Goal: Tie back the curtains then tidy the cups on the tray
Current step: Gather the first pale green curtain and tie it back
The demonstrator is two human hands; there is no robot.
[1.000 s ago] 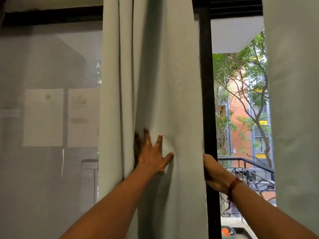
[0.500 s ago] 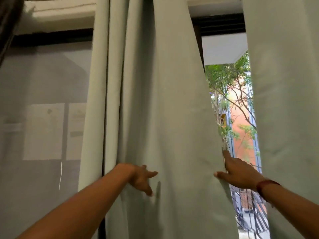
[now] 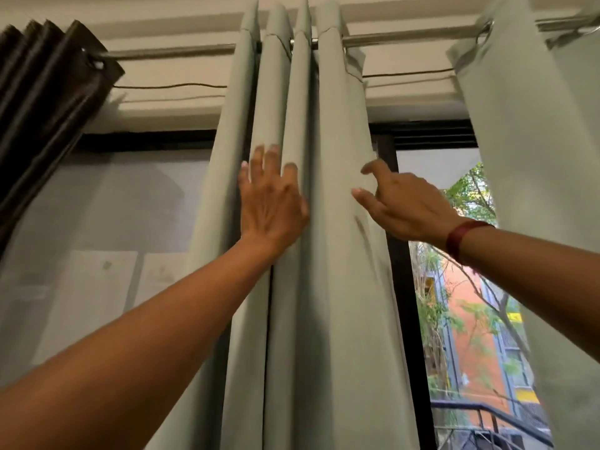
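A pale green curtain point(image 3: 337, 287) hangs gathered in tight folds from a metal rod point(image 3: 168, 53) in the middle of the view. My left hand point(image 3: 269, 203) lies flat on its left folds with the fingers straight and pointing up. My right hand point(image 3: 402, 203), with a red band at the wrist, touches the curtain's right edge with loosely bent fingers and holds nothing. A second pale green curtain point(image 3: 545, 190) hangs at the right. No cups and no tray are in view.
A dark brown curtain point(image 3: 42, 92) is bunched at the upper left on the same rod. A sheer grey screen point(image 3: 97, 238) covers the left window. A black window frame point(image 3: 402, 287) stands behind the curtain's right edge; trees and a brick building show outside.
Both hands have risen from low on the curtain to high up on it, and the view has tilted up to the rod. The folds are now packed closer together.
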